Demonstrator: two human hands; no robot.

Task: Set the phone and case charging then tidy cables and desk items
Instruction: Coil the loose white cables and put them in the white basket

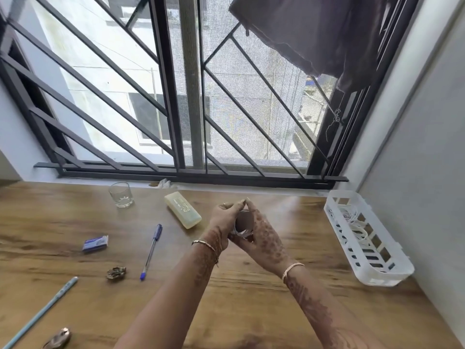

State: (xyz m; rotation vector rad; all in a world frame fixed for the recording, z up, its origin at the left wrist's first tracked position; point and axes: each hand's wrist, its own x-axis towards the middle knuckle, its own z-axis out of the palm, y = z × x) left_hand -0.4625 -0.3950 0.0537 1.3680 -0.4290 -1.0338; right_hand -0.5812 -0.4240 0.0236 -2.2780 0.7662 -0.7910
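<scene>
Above the middle of the wooden desk (pixel 251 285), both my hands hold a small clear glass (pixel 243 222) that is tilted toward me. My left hand (pixel 222 219) curls round its left side. Fingers of my right hand (pixel 268 239) wrap its right side and underside, and the fingertips of both hands meet over the rim. A white slatted basket (pixel 388 269) at the right wall holds coiled white cables (pixel 353 217). No phone is in view.
A second empty glass (pixel 120 195) stands near the window sill. Beside it lies a pale yellow oblong case (pixel 182 210). A blue pen (pixel 151 250), a small blue box (pixel 95 244), a hair clip (pixel 115 273), a pencil (pixel 42 311) and a metallic object (pixel 57 338) lie on the left.
</scene>
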